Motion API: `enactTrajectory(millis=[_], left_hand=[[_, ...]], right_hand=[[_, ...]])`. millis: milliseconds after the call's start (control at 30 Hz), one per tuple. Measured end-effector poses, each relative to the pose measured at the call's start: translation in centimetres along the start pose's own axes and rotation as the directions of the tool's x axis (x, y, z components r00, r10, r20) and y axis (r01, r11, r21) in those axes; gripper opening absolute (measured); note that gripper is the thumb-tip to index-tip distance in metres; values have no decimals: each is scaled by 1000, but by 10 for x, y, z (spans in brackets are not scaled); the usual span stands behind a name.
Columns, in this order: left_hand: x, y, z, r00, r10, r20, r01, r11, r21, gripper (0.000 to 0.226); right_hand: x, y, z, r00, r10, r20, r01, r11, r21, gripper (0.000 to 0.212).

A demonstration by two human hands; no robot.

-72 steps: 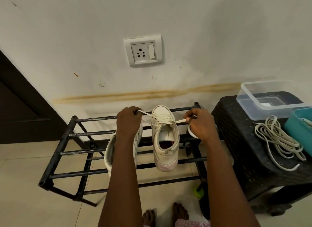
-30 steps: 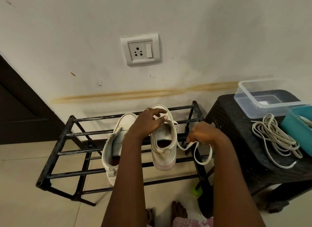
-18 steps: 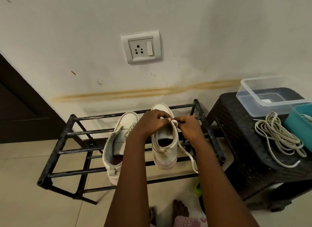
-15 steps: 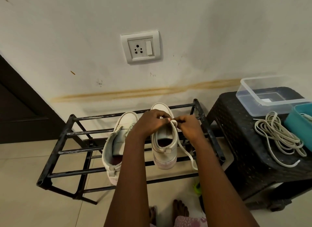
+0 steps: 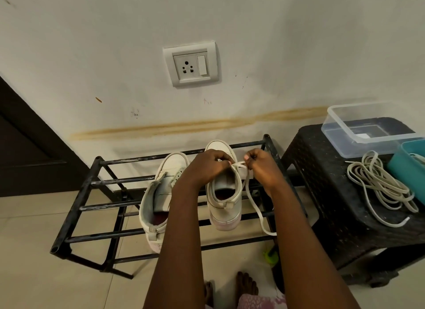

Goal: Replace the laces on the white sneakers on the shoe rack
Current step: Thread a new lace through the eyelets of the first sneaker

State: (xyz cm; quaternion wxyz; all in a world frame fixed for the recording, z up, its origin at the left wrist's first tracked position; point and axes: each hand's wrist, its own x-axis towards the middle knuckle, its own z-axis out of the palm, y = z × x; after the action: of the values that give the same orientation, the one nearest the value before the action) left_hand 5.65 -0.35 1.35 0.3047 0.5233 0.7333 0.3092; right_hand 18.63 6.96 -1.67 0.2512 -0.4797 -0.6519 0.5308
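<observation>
Two white sneakers stand on the black metal shoe rack [image 5: 76,203], toes toward the wall. The left sneaker [image 5: 158,193] has no lace that I can see and leans a little. Over the tongue of the right sneaker [image 5: 226,200], my left hand [image 5: 207,168] pinches a white lace [image 5: 253,205] at the top eyelets. My right hand [image 5: 262,168] pinches the same lace a short way to the right. The lace's free end hangs down past the shoe's right side to the rack's front bars.
A black woven stool [image 5: 331,193] stands right of the rack. On it lie a tangle of white laces [image 5: 379,189], a clear plastic box [image 5: 368,131] and a teal container [image 5: 409,170]. A wall socket [image 5: 192,65] is above; my bare feet [image 5: 246,285] are below.
My right hand came up from low beside the shoe to meet my left hand at the top eyelets. The loose lace loop it held now hangs as one strand.
</observation>
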Motion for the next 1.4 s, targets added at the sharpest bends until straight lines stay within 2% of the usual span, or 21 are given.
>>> enactTrajectory(millis=[167,267,433,533,600,667,700,767,833,900,1000,1067,1167,1300,1400], left_hand=[[6,6,7,999,1,-38,1,999,52,34],[10,17,16,997,31,-66,-29,999,44,32],[9,39,25,991,87,-98,-103,980,-169,30],[7,44,27,989,90,-116,-116,963,-243,25],[7,44,27,989,71,-131,-104,959,-263,23],[7,41,26,989,44,-143,-83,956,-282,22],[8,41,26,989,33,-145,-74,955,-288,21],[10,38,27,989,5,-144,-47,956,-288,20],[12,35,29,986,-24,-166,-23,960,-278,14],[14,34,30,983,-19,-181,-28,967,-255,13],[14,35,31,984,-20,-177,-23,971,-238,12],[16,34,32,987,-6,-159,-27,979,-202,11],[19,30,33,991,10,-136,-30,990,-141,11],[22,24,33,987,18,-162,-25,999,-39,22],[19,25,35,986,-64,-153,82,990,118,19]], right_hand=[[-3,-11,-16,992,-92,-82,104,984,146,13],[-10,-21,-26,975,-184,-128,204,963,174,13],[-16,-33,-39,928,-337,-161,352,933,74,13],[-15,-35,-39,911,-378,-166,383,924,-3,11],[-8,-31,-35,918,-341,-203,324,940,-110,8],[-3,-24,-30,932,-202,-301,139,967,-215,9],[-3,-22,-28,931,-105,-350,35,979,-201,16],[-8,-21,-28,937,104,-335,-130,990,-58,30],[-16,-24,-28,956,238,-169,-222,969,107,37],[-19,-29,-28,964,264,-41,-247,938,241,37],[-16,-33,-26,957,290,-3,-259,860,440,24],[-15,-33,-25,945,326,-18,-258,779,572,17],[-15,-37,-27,948,305,-95,-167,725,668,17],[-20,-50,-34,948,238,-213,-15,697,717,11],[-22,-59,-41,937,180,-300,100,685,722,17]])
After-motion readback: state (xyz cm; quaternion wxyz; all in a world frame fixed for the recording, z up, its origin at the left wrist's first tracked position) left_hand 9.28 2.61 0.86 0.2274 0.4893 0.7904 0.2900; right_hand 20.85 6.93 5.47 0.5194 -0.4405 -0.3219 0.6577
